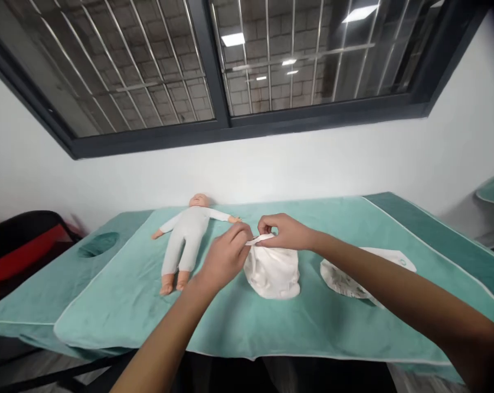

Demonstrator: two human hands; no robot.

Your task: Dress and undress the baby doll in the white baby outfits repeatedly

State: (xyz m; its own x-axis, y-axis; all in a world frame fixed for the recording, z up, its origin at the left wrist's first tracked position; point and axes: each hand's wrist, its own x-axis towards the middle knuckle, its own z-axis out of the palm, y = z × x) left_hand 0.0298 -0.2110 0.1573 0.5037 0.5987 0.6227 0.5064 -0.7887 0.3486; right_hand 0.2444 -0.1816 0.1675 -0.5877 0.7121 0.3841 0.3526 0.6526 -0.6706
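Over the middle of the bed, a white cloth baby garment (273,272) hangs from both hands, its lower part resting on the green cover. The thumb and fingers of my left hand (227,252) are closed on the left end of its top edge. A short way to the right, my right hand (285,232) pinches the same edge between thumb and finger. The garment is bunched, so its exact kind does not show. To the left of my left hand lies a baby doll (186,232) on its back, with a pale cloth body and bare feet.
A second white cloth piece (345,278) with a small print lies at the right, partly hidden under my right forearm. The green bed cover (119,305) has a face hole (98,244) at its left end. A red and black chair (25,248) stands left; a barred window (226,123) is behind.
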